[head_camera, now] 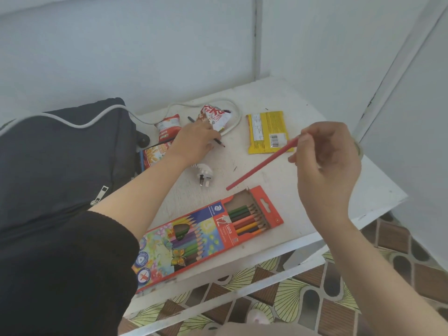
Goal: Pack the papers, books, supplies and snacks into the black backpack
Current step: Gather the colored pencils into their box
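Right hand has the red pencil pinched by its top end. The low end is angled at the open flap of the pencil box by the table's near edge, so I reckon it's going back in the box. Left hand lies over a dark pencil near the far edge, beside a red-and-white snack packet. Can't tell if it's gripping it yet. Black backpack sits at the left edge, handy for loading everything.
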### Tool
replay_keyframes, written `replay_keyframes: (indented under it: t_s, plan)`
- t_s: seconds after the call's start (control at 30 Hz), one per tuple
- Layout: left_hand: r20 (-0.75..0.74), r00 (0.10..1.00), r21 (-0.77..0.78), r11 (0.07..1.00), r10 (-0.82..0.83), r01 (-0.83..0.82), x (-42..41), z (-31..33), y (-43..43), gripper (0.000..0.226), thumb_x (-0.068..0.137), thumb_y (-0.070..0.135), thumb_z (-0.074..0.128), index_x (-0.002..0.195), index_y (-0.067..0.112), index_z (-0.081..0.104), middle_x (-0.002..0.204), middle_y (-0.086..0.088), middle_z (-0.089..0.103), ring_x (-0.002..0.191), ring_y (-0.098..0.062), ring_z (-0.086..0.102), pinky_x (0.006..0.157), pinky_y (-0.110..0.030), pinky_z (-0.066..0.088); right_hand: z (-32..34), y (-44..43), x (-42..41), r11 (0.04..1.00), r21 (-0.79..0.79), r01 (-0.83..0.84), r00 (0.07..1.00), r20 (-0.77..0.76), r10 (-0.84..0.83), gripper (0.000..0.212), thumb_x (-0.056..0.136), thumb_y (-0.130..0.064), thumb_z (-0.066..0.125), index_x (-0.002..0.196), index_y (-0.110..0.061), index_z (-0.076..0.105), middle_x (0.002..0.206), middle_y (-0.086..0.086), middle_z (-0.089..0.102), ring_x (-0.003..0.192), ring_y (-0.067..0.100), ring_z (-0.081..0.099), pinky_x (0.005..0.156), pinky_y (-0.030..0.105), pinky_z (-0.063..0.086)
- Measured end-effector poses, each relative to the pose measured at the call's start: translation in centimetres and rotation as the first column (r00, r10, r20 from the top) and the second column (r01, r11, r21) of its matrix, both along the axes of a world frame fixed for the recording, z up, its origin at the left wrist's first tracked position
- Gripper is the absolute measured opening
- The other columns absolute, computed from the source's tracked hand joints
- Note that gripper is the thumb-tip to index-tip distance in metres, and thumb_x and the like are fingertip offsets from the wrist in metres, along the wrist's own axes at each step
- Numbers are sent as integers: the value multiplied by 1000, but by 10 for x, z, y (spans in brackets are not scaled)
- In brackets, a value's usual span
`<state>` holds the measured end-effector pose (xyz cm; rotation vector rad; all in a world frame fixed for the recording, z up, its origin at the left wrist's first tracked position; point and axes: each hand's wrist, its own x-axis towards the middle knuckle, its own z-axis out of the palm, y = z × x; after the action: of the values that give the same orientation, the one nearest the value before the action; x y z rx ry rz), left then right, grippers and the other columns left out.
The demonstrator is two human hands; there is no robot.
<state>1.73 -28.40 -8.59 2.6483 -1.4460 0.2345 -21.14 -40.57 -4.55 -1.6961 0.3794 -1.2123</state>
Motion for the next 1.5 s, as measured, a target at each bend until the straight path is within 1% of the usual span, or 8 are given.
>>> replay_keyframes:
  t_s: [0.13,0.3,0.5,0.67,0.9,1.1,1.27,1.5]
  plan:
    - [2,1000,39,999,-5,5,-2,5,-2,16,83,9,64,96,12,72,100,-10,63,98,-28,53,78,-37,38,-7,3,-9,993,-108,37,997,-63,-44,15,89,-17,50,86,-31,50,79,-28,58,63,8,60,57,17,46]
    - [-117,993,-249,968,7,-36,-13,14,-7,14,88,14,61,100,11,69,95,-8,68,92,-27,58,75,-32,39,-25,4,-9,998,-35,60,980,-187,-66,8,91,-17,53,89,-24,53,75,-23,60,59,11,59,58,25,49]
    - [-202,978,-763,635,-59,-119,-49,64,-8,14,88,14,57,99,10,64,82,15,64,75,4,61,77,-24,51,-35,2,-4,988,135,80,973,-228,-47,9,95,-18,52,99,-25,53,80,-5,69,58,8,62,61,22,49]
    - [-394,896,-868,405,-205,-289,-87,94,0,9,87,5,57,93,12,58,79,0,69,74,-14,68,69,-30,55,-36,4,-4,991,135,2,969,-246,31,18,92,-18,55,106,-28,51,89,-6,68,68,6,64,63,19,47]
    - [-540,803,-769,536,-252,-348,-122,71,21,21,89,2,58,90,23,59,81,2,70,76,-10,67,61,-21,52,-46,2,-11,923,-37,-382,781,-547,301,125,56,-50,83,146,-31,-2,153,-6,15,139,14,21,112,34,26]
    - [-570,779,-752,547,-260,-368,-128,57,17,25,89,-1,57,90,24,58,81,1,69,77,-9,68,62,-21,54,-49,-4,-14,926,-184,-329,800,-576,170,98,80,-31,69,150,-17,2,151,-9,15,141,10,12,109,18,11]
    - [-575,780,-719,606,-246,-339,-130,45,8,20,87,0,59,100,16,58,86,0,69,81,-12,67,68,-24,55,-63,-10,-13,945,-193,-263,757,-649,78,94,81,-22,69,150,-15,6,156,11,12,144,23,8,116,40,17]
    - [-549,824,-559,794,-139,-239,-130,22,-4,38,87,9,61,116,33,58,83,13,67,80,2,60,72,-10,45,-71,-10,-16,945,-210,-251,665,-747,11,86,87,-26,62,151,-14,6,158,14,0,145,28,3,115,38,11]
